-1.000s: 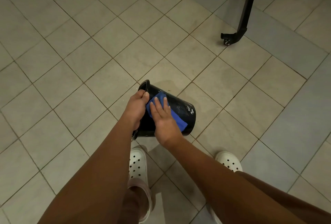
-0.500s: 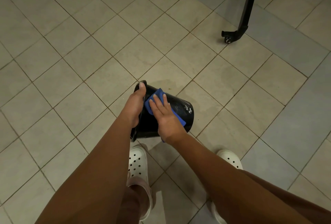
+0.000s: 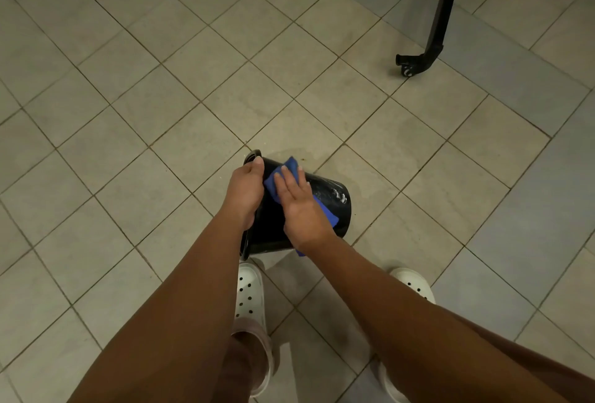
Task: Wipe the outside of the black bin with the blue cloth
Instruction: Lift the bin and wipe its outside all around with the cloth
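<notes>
Grip check: left hand (image 3: 244, 190) curled round black bin (image 3: 273, 222) rim, bin tipped sideways. Right hand (image 3: 301, 206) flat, pressing blue cloth (image 3: 286, 171) on its upper wall near that rim. Overlap strokes — rotate bin between passes.

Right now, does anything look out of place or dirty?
The black bin is tipped sideways, not upright, the left hand holding its rim. White streaks mark its side near the base, beyond the blue cloth under the right hand.
</notes>
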The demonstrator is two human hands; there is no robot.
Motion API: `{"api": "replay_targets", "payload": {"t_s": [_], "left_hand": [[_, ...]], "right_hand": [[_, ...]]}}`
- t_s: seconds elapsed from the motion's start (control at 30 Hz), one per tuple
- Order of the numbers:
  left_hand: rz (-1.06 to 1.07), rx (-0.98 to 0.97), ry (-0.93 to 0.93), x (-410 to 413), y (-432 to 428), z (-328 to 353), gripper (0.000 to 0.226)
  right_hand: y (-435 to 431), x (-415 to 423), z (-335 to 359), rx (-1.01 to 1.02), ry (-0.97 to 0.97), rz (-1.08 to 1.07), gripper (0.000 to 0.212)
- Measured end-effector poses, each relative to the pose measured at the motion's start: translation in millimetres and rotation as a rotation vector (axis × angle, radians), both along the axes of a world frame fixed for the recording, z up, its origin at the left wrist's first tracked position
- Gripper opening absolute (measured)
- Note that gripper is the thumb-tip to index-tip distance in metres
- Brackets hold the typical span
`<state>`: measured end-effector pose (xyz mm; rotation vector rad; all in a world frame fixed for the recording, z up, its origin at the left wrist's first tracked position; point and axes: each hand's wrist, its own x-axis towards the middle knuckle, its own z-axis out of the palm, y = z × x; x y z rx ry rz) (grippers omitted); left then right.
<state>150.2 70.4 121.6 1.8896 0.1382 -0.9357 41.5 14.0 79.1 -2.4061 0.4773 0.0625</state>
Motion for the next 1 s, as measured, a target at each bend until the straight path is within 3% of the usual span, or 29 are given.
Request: {"api": "replay_targets", "payload": {"t_s": [0.13, 0.4, 0.57, 0.83, 1.0], "left_hand": [[0.015, 0.015, 0.004, -1, 3, 0, 0.04], [0.041, -0.03, -0.015, 2, 7, -2, 0.036], [0.024, -0.066, 0.002, -1, 1, 3, 0.035], [0.027, -0.055, 0.002, 3, 4, 0, 0.035], [0.026, -0.047, 0.003, 2, 2, 0, 0.035]], "right_hand": [[3, -2, 3, 0.016, 0.118, -0.141, 0.074], [-2, 3, 1, 0.055, -0.015, 0.042, 0.078], [2, -1, 3, 0.047, 0.021, -0.153, 0.074], [-1, 3, 3, -0.015, -0.004, 0.039, 0.075], [4, 3, 10, -0.014, 0.106, -0.121, 0.072]]}}
